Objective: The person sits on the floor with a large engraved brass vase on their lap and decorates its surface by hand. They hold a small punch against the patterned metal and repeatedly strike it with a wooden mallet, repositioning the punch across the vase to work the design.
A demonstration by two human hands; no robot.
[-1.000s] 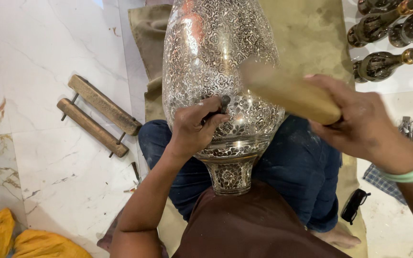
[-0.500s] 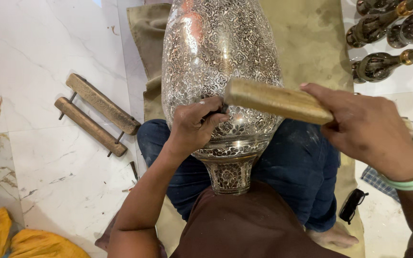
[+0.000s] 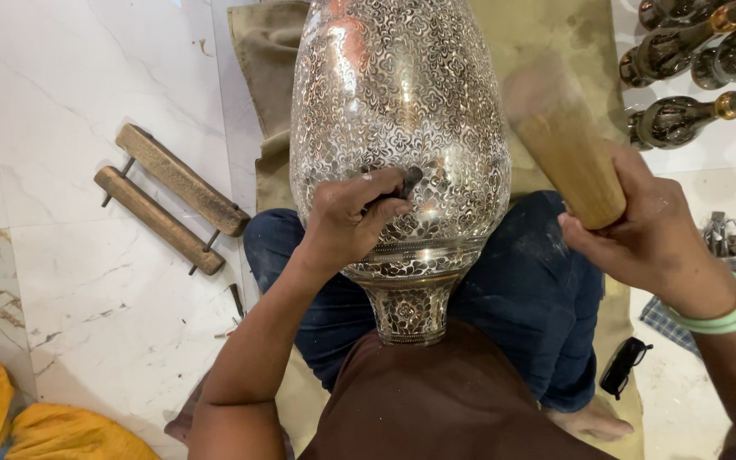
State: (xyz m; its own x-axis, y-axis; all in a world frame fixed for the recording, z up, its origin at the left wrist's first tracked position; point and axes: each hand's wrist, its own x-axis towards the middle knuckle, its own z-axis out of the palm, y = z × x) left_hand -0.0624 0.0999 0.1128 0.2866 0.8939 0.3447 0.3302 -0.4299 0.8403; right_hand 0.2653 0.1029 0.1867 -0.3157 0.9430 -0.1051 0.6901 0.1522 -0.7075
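The wooden mallet (image 3: 566,153) has swung up off the chisel (image 3: 404,186) since half a second ago, when it lay level across the vase; now it tilts raised, blurred, clenched in the right hand (image 3: 645,234), so another blow looks due. Nearest, the engraved metal vase (image 3: 398,111) rests on the lap, foot toward the body. The left hand (image 3: 347,223) grips the chisel against the vase's lower belly. Farther left, two wooden bars (image 3: 172,198) lie on the marble floor (image 3: 61,102).

Packages: we see none anywhere in the frame.
Labels, signs: we find none.
Screens: we spot none.
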